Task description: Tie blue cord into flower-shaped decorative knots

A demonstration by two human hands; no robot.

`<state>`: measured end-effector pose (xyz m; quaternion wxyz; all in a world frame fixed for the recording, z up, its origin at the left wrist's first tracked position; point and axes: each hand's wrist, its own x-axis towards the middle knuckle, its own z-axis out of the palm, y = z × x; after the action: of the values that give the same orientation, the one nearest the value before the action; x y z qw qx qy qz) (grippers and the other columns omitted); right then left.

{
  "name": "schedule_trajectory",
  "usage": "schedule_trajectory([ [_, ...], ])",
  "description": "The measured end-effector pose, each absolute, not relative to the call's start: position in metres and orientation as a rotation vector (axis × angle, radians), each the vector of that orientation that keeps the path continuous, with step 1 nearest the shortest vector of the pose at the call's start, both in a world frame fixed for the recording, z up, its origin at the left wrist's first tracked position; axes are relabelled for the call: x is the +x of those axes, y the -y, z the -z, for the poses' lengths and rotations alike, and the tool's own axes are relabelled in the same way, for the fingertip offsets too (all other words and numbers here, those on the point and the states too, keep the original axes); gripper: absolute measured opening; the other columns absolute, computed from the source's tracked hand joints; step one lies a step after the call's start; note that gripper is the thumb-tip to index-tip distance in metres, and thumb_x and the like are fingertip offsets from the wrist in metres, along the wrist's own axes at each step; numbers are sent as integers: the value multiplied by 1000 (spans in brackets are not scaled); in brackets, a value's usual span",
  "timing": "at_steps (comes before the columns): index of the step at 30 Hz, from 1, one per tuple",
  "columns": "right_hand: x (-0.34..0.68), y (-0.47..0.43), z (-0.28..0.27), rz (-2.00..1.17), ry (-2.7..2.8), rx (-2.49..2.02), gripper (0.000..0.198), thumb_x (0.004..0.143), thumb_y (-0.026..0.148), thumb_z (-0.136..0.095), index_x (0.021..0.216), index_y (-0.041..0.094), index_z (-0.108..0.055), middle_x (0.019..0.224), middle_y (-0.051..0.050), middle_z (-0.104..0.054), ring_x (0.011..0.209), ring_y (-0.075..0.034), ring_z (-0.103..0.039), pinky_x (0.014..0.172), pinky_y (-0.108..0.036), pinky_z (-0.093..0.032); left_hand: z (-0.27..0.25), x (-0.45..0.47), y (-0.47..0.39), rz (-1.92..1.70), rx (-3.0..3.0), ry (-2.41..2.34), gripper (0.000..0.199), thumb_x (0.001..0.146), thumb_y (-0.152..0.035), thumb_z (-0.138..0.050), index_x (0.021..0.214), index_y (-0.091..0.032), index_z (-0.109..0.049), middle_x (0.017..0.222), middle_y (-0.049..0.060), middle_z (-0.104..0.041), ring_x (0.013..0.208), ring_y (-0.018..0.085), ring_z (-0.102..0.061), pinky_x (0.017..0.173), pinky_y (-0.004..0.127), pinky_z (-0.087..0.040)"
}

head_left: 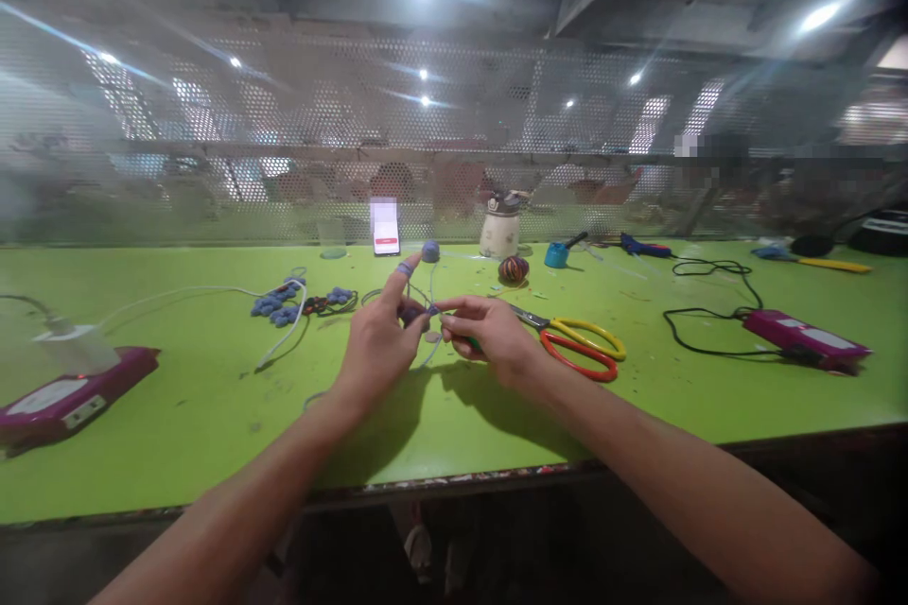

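Note:
Yarn of a blue-purple colour loops round the raised index finger of my left hand. Its thumb and other fingers pinch a small purple crochet piece, mostly covered by the hand. My right hand is closed round a slim crochet hook; a bit of green handle shows under the fingers, and the tip meets the piece between both hands. Just beyond stands a purple yarn ball. Scissors with red and yellow handles lie right of my right hand. Left of my left hand are purple crocheted pieces.
A lit phone, a jug, a multicoloured yarn ball and a blue pot stand behind. A glue gun lies farther right. Magenta power strips with cables occupy both sides of the green table.

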<state>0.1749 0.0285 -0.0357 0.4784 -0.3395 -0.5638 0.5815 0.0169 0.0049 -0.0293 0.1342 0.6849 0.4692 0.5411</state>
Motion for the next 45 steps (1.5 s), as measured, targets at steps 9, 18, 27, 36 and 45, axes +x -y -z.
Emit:
schedule_trajectory([
  [9, 179, -19, 33, -1166, 1469, -541, 27, 76, 29, -74, 99, 15, -70, 59, 3, -61, 40, -5, -43, 38, -21, -31, 10, 10, -1, -1452, 1030, -644, 82, 62, 0, -81, 137, -6, -46, 69, 4, -76, 66, 12, -68, 67, 20, -50],
  [18, 194, -24, 32, -602, 1802, -546, 28, 85, 21, -65, 112, 14, -68, 67, 2, -59, 49, -7, -44, 45, -23, -41, 3, 2, 8, -1401, 1047, -629, 75, 62, 3, -81, 130, -6, -52, 67, 2, -76, 63, 11, -68, 65, 19, -51],
  [27, 202, -21, 21, -234, 1982, -524, 21, 91, 19, -58, 105, 18, -74, 89, -7, -75, 71, -15, -65, 64, -29, -52, 1, -1, 8, -1433, 1044, -663, 66, 60, 1, -82, 122, -10, -61, 66, 0, -74, 63, 13, -67, 63, 23, -49],
  [36, 205, -21, 16, -165, 2024, -421, 21, 92, 15, -57, 104, 16, -74, 86, -8, -75, 75, -16, -67, 68, -31, -53, 2, -4, 9, -1408, 1096, -609, 72, 62, 0, -82, 129, -9, -56, 69, 2, -75, 62, 11, -68, 62, 19, -50],
  [45, 208, -23, 17, -150, 2052, -458, 21, 93, 19, -56, 104, 17, -74, 83, -8, -73, 72, -17, -65, 66, -32, -52, 5, -8, 8, -1402, 1097, -601, 63, 64, 0, -81, 124, -11, -62, 72, 2, -74, 65, 10, -66, 63, 18, -50],
])
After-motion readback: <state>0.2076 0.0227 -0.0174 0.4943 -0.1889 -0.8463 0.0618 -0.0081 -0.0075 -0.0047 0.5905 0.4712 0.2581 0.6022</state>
